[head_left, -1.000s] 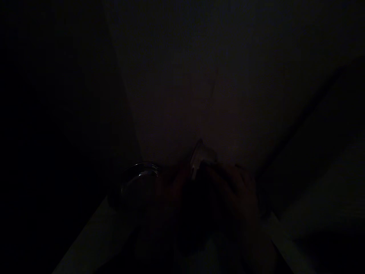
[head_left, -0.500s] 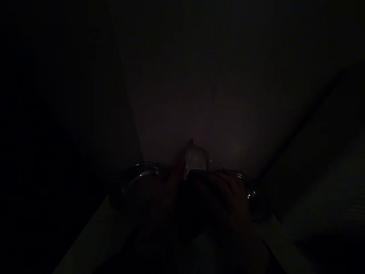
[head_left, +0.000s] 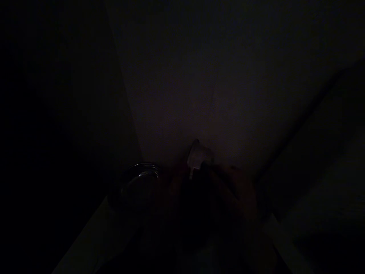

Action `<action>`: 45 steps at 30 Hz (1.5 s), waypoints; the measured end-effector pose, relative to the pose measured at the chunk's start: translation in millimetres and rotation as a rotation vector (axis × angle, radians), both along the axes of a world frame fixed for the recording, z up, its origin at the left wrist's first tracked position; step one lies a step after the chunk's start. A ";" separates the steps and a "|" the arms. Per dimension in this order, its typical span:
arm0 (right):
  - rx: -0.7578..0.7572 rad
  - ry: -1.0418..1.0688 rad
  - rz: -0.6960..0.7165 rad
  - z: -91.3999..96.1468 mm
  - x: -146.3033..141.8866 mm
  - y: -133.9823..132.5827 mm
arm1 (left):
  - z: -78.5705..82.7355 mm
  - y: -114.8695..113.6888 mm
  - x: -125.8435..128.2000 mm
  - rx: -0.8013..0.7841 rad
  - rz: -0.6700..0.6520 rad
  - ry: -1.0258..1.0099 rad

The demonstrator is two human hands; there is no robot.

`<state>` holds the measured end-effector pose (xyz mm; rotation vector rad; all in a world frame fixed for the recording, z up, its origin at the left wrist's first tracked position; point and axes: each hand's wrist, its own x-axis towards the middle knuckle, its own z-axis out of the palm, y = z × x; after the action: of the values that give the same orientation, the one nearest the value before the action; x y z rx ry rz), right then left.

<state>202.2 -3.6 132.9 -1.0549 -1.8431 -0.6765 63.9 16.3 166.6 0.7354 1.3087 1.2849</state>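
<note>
The picture is very dark. A small pale cup-shaped piece (head_left: 200, 156) with a flared rim lies on its side between my hands, its rim toward the left. My left hand (head_left: 171, 186) is closed at the rim side of this piece, though its fingers barely show. From the right, my right hand (head_left: 238, 188) reaches the narrow end with its fingers bent together. Something small and dark is at those fingertips, too dim to name. Shadow hides what lies below and between the hands.
Left of my hands stands a round shiny dish (head_left: 139, 177) with a bright rim. A pale surface (head_left: 176, 106) spreads ahead, and a lighter table edge (head_left: 82, 239) runs along the lower left. Dark shapes fill both sides.
The cup-shaped piece has shifted slightly right. My right hand has moved right, its fingertips now at the narrow end, and the shiny rim on the right no longer shows clearly.
</note>
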 end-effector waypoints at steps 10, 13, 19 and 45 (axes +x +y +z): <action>0.029 -0.009 -0.051 -0.4 0.7 1.6 | -6.0 -2.2 -1.2 0.098 -0.056 0.073; 0.009 -0.007 -0.069 1.9 4.0 3.4 | -6.6 -2.7 0.8 0.098 -0.105 0.037; 0.023 -0.057 0.041 -6.1 -10.3 -2.2 | -8.4 -1.5 -0.6 0.095 -0.117 0.032; -0.012 -0.059 -0.048 1.9 -4.2 3.7 | -4.5 -2.1 1.0 0.110 -0.258 -0.014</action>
<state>198.0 0.1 134.9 -1.1005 -1.8797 -0.7327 64.9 14.2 162.1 0.9388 1.0984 1.1569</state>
